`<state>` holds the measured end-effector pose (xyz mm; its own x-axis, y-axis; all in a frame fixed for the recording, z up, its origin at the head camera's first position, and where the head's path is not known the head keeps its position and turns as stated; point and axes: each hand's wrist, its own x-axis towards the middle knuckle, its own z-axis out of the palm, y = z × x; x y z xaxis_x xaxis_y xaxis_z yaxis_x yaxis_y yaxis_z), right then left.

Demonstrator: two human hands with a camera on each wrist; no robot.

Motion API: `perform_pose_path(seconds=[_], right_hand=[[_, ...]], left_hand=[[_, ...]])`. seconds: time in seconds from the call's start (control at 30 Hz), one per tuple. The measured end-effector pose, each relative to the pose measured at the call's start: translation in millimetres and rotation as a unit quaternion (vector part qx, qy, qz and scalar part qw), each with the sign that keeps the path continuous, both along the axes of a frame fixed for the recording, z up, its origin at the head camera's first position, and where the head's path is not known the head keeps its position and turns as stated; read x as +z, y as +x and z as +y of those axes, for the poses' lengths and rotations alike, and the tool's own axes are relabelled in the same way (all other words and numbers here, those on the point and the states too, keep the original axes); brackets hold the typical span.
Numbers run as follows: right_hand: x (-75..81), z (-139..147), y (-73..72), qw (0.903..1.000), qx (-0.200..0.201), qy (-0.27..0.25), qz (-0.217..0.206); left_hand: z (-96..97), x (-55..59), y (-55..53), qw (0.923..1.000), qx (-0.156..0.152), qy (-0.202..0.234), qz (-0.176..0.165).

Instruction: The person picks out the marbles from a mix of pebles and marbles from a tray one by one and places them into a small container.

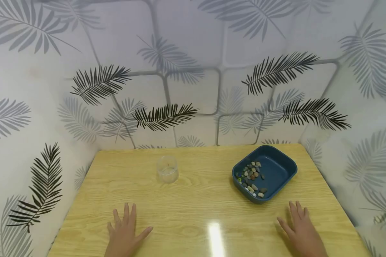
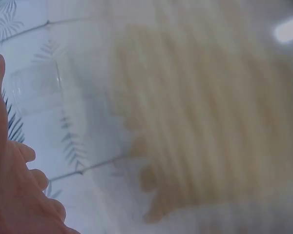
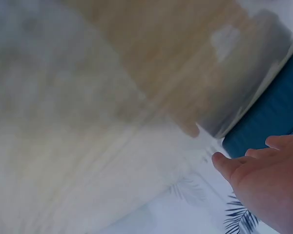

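A dark blue tray [image 1: 278, 175] with rounded corners stands at the right of the wooden table. Small mixed pebbles [image 1: 252, 175] lie gathered along its left side, with a few brighter pieces among them. Left of centre, toward the back, is a clear glass cup [image 1: 167, 170]. My left hand [image 1: 124, 232] is spread at the front left, nearest the cup and apart from it. Below the tray, my right hand [image 1: 300, 228] has its fingers extended and holds nothing. In the right wrist view the tray's side [image 3: 263, 112] shows just beyond the right hand [image 3: 268, 175].
The table [image 1: 193, 207] has a glossy wood-grain top that reflects light near its front. Behind it and along both sides rise walls [image 1: 193, 89] with a leaf pattern.
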<state>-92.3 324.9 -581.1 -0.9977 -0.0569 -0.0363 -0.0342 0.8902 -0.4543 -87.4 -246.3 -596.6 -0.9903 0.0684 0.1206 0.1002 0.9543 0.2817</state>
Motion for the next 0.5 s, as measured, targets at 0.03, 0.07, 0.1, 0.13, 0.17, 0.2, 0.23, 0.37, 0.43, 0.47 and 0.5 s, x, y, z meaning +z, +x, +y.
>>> perform_pose_path(seconds=[0.03,0.07,0.1,0.13,0.17,0.2,0.23,0.37,0.43,0.47,0.5], right_hand=[[1.9,2.3,-2.2,1.0000,-0.005,-0.006,-0.005],[3.9,4.7,-4.3,0.9997,-0.012,-0.014,-0.015],[5.5,7.3,-6.5,0.9995,-0.015,-0.019,-0.018],[6.7,9.3,-8.3,0.9991,-0.020,-0.028,-0.024],[7.7,11.1,-9.9,0.9984,-0.025,-0.040,-0.030],[8.3,12.4,-11.4,0.9976,-0.028,-0.050,-0.037],[9.0,13.3,-12.9,0.9971,-0.030,-0.057,-0.041],[11.2,14.3,-19.7,0.9965,-0.040,-0.068,-0.025],[13.0,15.1,-24.1,0.9970,-0.045,-0.063,0.002],[14.1,15.7,-26.6,0.9968,-0.048,-0.063,0.016],[15.1,16.5,-29.2,0.9962,-0.050,-0.064,0.032]], left_hand=[[3.7,-0.1,-1.6,1.0000,-0.004,0.007,0.000],[7.5,0.0,-3.5,0.9999,-0.009,0.011,0.001],[11.3,0.6,-5.0,0.9997,-0.015,0.018,0.002],[14.9,0.8,-6.4,0.9996,-0.019,0.022,0.003],[18.4,1.4,-7.6,0.9994,-0.025,0.025,0.005],[22.1,2.0,-9.1,0.9992,-0.030,0.025,0.010],[25.8,2.8,-10.3,0.9990,-0.036,0.024,0.015],[43.6,4.4,-18.2,0.9975,-0.059,0.005,0.039],[54.0,5.2,-23.0,0.9965,-0.073,0.005,0.042],[59.2,5.5,-25.4,0.9961,-0.078,0.005,0.041],[64.3,6.3,-27.5,0.9958,-0.082,0.006,0.041]])
